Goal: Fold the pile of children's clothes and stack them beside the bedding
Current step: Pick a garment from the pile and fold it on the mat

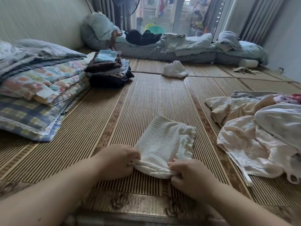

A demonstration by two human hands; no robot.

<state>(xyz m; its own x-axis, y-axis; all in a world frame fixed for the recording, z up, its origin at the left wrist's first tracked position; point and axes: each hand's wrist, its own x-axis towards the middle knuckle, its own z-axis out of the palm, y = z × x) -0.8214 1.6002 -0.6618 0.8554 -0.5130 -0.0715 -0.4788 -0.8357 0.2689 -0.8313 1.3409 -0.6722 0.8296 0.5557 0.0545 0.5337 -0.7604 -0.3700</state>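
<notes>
While fingers (173,164) of left hand (117,160) and right hand (190,176) pinch near hem, white garment (164,141) lies lengthwise beyond fingers, equally near both.

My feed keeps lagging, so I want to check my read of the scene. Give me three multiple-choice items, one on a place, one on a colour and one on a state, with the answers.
1. Where is the folded stack?
A. Next to the bedding, on the left
B. Against the right wall
C. On the mattress by the window

2. What colour is the ribbed garment being folded?
A. Navy
B. White
C. Red

3. How do the left hand and the right hand meet that garment?
A. Both grip its near edge
B. Only one touches it
C. Both are lifted clear of it

Answers:
1 A: the stack stands right by the corner of the layered bedding.
2 B: the ribbed cloth is plain white.
3 A: fingers of each hand curl round the near edge, one hand at each corner.
</notes>
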